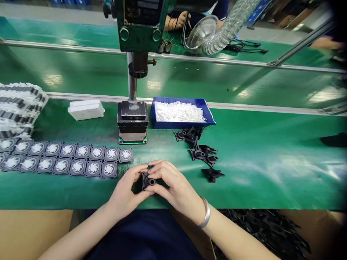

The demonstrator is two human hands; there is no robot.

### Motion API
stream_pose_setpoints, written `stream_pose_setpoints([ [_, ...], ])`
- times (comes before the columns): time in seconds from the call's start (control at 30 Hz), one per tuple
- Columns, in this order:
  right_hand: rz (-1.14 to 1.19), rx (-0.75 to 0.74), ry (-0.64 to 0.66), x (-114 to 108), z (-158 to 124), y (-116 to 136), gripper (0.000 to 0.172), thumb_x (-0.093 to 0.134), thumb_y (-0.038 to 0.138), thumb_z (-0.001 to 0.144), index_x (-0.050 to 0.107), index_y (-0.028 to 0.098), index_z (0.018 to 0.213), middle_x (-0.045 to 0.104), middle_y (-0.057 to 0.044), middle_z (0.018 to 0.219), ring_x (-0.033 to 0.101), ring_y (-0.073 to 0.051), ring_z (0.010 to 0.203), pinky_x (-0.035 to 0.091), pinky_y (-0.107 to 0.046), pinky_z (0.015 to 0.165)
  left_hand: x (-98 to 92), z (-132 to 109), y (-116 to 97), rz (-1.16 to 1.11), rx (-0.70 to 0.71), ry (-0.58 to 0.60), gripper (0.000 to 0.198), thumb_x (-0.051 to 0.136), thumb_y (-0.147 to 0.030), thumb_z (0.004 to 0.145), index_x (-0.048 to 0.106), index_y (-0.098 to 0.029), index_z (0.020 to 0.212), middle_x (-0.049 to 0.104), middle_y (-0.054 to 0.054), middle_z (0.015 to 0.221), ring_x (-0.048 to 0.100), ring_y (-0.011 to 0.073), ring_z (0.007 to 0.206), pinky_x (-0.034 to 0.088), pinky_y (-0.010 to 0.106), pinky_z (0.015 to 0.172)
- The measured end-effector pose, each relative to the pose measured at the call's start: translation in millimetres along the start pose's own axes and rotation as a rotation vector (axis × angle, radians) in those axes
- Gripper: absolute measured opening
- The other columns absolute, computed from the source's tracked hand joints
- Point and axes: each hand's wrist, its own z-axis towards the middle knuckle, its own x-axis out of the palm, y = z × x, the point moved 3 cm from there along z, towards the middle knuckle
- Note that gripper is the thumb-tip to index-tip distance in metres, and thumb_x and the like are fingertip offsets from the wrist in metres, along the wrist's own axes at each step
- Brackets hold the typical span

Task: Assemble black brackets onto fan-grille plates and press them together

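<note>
Between my two hands, just above the front of the green bench, is a black plastic fan housing (148, 181) with a short round tube pointing toward me. My left hand (127, 187) grips its left side between thumb and fingers. On the right side my right hand (172, 184) pinches the same part, and a silver bangle is on that wrist. Several loose black housings (199, 154) lie to the right, some tilted or overlapping. To the left, two rows of dark square fan frames with white swirl-shaped impellers (94, 168) lie flat on the bench.
A black bench press (132, 122) stands straight ahead. Beside it, a blue tray (173, 125) holds thin white pieces. White blocks (86, 109) and stacked white and grey parts (18, 108) sit left. A box of black parts (260, 231) is below the edge. Across, a co-worker's hand (181, 20) shows.
</note>
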Motion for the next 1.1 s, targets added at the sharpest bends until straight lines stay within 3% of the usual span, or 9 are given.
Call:
stream_pose_setpoints([
  [0.3, 0.05, -0.002, 0.023, 4, -1, -6, 0.013, 0.066, 0.023, 0.09, 0.057, 0.024, 0.099, 0.064, -0.005, 0.099, 0.059, -0.021, 0.107, 0.049, -0.041, 0.096, -1.3, 2, 0, 0.043, 0.059, -0.021, 0.058, 0.075, -0.024, 0.08, 0.048, -0.03, 0.13, 0.061, 0.007, 0.126, 0.065, 0.0241, 0.113, 0.055, 0.041, 0.098],
  [0.47, 0.098, 0.015, 0.03, 4, -2, -4, 0.016, 0.069, 0.024, 0.088, 0.056, 0.024, 0.098, 0.063, -0.003, 0.103, 0.057, -0.018, 0.109, 0.048, -0.035, 0.096, 0.4, 0, -3, 0.047, 0.096, -0.044, 0.05, 0.075, -0.023, 0.08, 0.053, -0.029, 0.124, 0.064, 0.006, 0.119, 0.066, 0.0235, 0.109, 0.055, 0.039, 0.096],
  [0.63, 0.098, 0.011, 0.026, -10, 14, 17, 0.016, 0.068, 0.025, 0.088, 0.056, 0.026, 0.098, 0.06, -0.003, 0.11, 0.058, -0.017, 0.109, 0.049, -0.031, 0.094, -16.2, 3, -35, 0.082, 0.244, -0.092, 0.052, 0.074, -0.019, 0.081, 0.052, -0.033, 0.126, 0.064, 0.003, 0.118, 0.064, 0.021, 0.109, 0.054, 0.035, 0.096],
  [0.73, 0.053, -0.063, -0.027, -27, 47, 35, 0.02, 0.069, 0.027, 0.088, 0.054, 0.026, 0.102, 0.058, -0.004, 0.113, 0.057, -0.018, 0.11, 0.049, -0.034, 0.096, -40.2, 24, -68, 0.154, 0.369, -0.114, 0.048, 0.074, -0.017, 0.081, 0.055, -0.033, 0.123, 0.065, 0.002, 0.115, 0.062, 0.0193, 0.109, 0.052, 0.033, 0.097],
  [0.83, 0.017, -0.131, -0.14, -43, 92, 43, 0.031, 0.072, 0.029, 0.085, 0.051, 0.026, 0.108, 0.056, -0.005, 0.112, 0.057, -0.02, 0.109, 0.049, -0.037, 0.097, -67.9, 60, -92, 0.165, 0.449, -0.161, 0.038, 0.072, -0.019, 0.082, 0.06, -0.029, 0.116, 0.065, 0.003, 0.111, 0.063, 0.0188, 0.105, 0.053, 0.032, 0.093],
  [0.97, -0.051, -0.15, -0.229, -55, 143, 37, 0.039, 0.074, 0.032, 0.083, 0.049, 0.022, 0.112, 0.056, -0.007, 0.111, 0.059, -0.022, 0.108, 0.05, -0.041, 0.098, -96.3, 111, -98, 0.012, 0.387, -0.23, 0.036, 0.077, -0.024, 0.076, 0.062, -0.022, 0.109, 0.064, 0.005, 0.108, 0.066, 0.0196, 0.1, 0.056, 0.034, 0.09],
  [1.1, -0.185, -0.156, -0.423, -80, 154, 35, 0.028, 0.064, 0.038, 0.09, 0.053, 0.02, 0.109, 0.059, -0.008, 0.105, 0.06, -0.023, 0.101, 0.053, -0.043, 0.091, -107.6, 141, -93, -0.098, 0.343, -0.242, 0.041, 0.078, -0.029, 0.073, 0.058, -0.019, 0.108, 0.067, 0.005, 0.103, 0.068, 0.0202, 0.098, 0.056, 0.038, 0.094],
])
